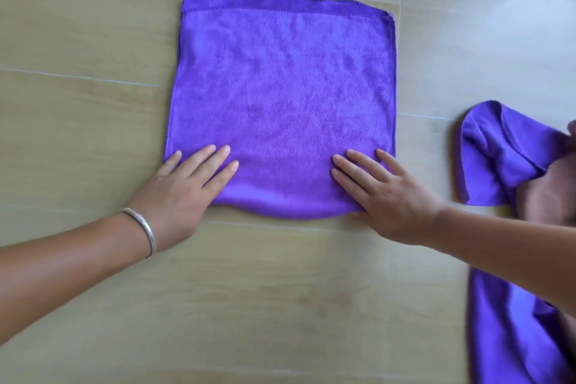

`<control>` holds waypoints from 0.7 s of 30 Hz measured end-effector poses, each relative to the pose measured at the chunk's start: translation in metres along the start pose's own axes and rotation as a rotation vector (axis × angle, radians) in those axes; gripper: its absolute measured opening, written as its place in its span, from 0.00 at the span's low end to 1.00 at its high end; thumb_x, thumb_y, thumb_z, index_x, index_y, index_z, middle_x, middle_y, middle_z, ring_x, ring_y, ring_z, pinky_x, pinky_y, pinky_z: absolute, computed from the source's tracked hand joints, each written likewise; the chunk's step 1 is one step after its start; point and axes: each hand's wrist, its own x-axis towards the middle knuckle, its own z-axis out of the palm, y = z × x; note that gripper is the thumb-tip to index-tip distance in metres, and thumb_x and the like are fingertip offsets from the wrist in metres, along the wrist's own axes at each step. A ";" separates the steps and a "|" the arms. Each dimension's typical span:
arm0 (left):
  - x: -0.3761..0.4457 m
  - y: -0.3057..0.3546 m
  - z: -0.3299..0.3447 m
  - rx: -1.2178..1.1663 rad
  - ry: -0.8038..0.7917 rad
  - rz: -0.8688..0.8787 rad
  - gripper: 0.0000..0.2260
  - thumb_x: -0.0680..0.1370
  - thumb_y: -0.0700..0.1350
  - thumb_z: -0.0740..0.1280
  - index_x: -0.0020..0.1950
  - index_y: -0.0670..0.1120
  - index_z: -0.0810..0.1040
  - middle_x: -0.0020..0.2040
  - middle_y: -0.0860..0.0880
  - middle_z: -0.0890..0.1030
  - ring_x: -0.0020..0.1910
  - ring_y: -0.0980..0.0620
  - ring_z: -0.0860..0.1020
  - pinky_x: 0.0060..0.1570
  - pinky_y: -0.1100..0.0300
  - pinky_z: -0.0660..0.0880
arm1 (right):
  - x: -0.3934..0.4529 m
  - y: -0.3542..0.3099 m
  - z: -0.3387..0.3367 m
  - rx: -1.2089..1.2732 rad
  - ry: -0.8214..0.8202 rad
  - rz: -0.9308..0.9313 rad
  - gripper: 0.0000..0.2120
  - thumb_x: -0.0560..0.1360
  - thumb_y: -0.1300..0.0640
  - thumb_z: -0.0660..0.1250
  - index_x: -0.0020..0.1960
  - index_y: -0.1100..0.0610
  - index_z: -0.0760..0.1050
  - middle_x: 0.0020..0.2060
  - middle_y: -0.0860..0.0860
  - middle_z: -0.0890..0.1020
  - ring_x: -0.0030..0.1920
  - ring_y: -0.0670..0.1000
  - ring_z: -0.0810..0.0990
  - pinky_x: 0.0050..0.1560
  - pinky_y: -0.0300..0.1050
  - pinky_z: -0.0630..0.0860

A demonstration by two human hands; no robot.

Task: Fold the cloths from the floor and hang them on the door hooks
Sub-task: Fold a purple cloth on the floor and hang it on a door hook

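Note:
A purple cloth (280, 97) lies flat on the floor, folded once so that the fold runs along its near edge and two stitched edges lie together at the far side. My left hand (184, 190) presses flat on its near left corner, fingers straight. My right hand (383, 193) presses flat on its near right corner, fingers spread. Another purple cloth (495, 159) lies crumpled at the right. A third purple cloth (511, 330) lies bunched at the bottom right, partly under my right forearm.
The floor (93, 40) is of pale wood-look tiles with thin grout lines. A foot or knee (548, 196) rests on the crumpled cloth at the right edge. A silver bangle (143, 227) sits on my left wrist. No door or hooks in view.

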 end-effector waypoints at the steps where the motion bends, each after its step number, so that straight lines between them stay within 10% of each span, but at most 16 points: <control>1: -0.002 0.004 -0.005 0.001 -0.035 -0.039 0.29 0.72 0.37 0.54 0.75 0.43 0.66 0.76 0.41 0.62 0.73 0.40 0.65 0.62 0.38 0.70 | -0.002 -0.004 -0.007 0.000 -0.043 0.032 0.30 0.76 0.52 0.55 0.77 0.59 0.57 0.77 0.55 0.57 0.75 0.59 0.60 0.68 0.62 0.64; 5: -0.001 0.012 -0.035 -0.031 -0.245 -0.214 0.32 0.77 0.32 0.52 0.79 0.49 0.49 0.80 0.47 0.49 0.77 0.47 0.55 0.67 0.50 0.67 | -0.007 -0.025 -0.050 0.055 -0.209 0.244 0.29 0.76 0.58 0.46 0.77 0.58 0.55 0.76 0.55 0.59 0.74 0.58 0.59 0.69 0.54 0.62; 10: -0.034 0.030 -0.106 -0.082 -0.317 -0.328 0.18 0.76 0.35 0.56 0.63 0.48 0.70 0.59 0.46 0.77 0.55 0.43 0.78 0.45 0.53 0.74 | -0.043 -0.040 -0.128 0.213 -0.205 0.449 0.13 0.75 0.64 0.53 0.57 0.58 0.70 0.52 0.55 0.78 0.54 0.58 0.78 0.43 0.49 0.68; 21: -0.123 0.006 -0.397 -0.260 -0.185 -0.421 0.19 0.67 0.37 0.58 0.51 0.57 0.73 0.44 0.54 0.81 0.43 0.47 0.78 0.34 0.59 0.67 | -0.152 0.005 -0.412 0.248 -0.209 0.453 0.21 0.68 0.66 0.58 0.58 0.50 0.66 0.42 0.49 0.81 0.42 0.58 0.81 0.33 0.47 0.67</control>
